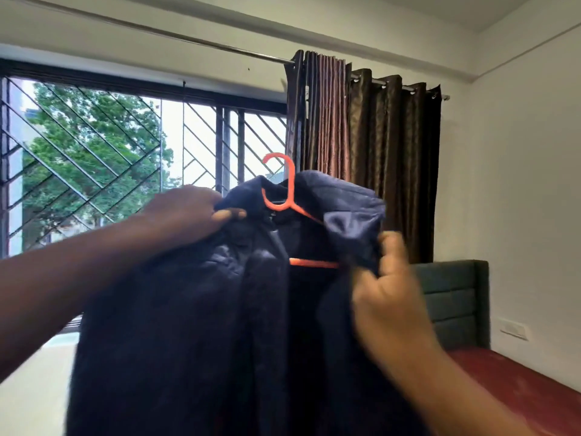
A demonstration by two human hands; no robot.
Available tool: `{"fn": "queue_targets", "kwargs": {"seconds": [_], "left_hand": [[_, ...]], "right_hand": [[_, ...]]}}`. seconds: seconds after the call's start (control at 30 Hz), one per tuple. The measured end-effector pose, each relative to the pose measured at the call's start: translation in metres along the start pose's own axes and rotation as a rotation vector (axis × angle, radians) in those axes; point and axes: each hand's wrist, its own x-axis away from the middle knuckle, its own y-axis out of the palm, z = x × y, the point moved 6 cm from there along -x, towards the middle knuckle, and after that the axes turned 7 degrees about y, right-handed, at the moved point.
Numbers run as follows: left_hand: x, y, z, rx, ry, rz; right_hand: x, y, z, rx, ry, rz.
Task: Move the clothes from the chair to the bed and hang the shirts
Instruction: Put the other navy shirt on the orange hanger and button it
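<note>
- Nearest the camera, the right hand (385,297) is blurred; its fingers are curled around the right shoulder fabric of a dark navy shirt (195,325), gripping it just beside the hanger's lower bar.
- Left of the shirt's collar, the left hand (188,215) pinches the collar edge between thumb and curled fingers, with its forearm reaching in from the lower left.
- An orange hanger (290,196) sits inside the shirt: its hook rises above the collar, one sloping arm runs to the right under the fabric, and part of the lower bar shows through the open front.
- Held up in the air between both hands, the shirt hangs down with its front open and fills the lower middle of the view.
- Behind the shirt stands a window (94,165) with a diagonal metal grille, green trees outside.
- Right of the shirt's collar and behind it, brown curtains (364,158) hang from a metal rod (157,31).
- Below the curtains, right of the shirt, a dark green headboard (452,303) rises over a bed (515,382) with a red cover.
</note>
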Motion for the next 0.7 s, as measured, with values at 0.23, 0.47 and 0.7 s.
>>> {"fn": "queue_targets", "kwargs": {"seconds": [0.23,0.47,0.7], "left_hand": [[0.02,0.022,-0.021,0.417,0.031,0.2],[0.009,0.026,-0.067,0.582,0.086,0.329],[0.002,0.029,-0.102,0.53,0.257,0.448]], "right_hand": [[0.046,0.068,-0.013,0.664,-0.069,-0.952],[-0.055,-0.003,-0.058,0.939,-0.253,0.083],[-0.086,0.08,-0.028,1.038,-0.313,-0.148]]}}
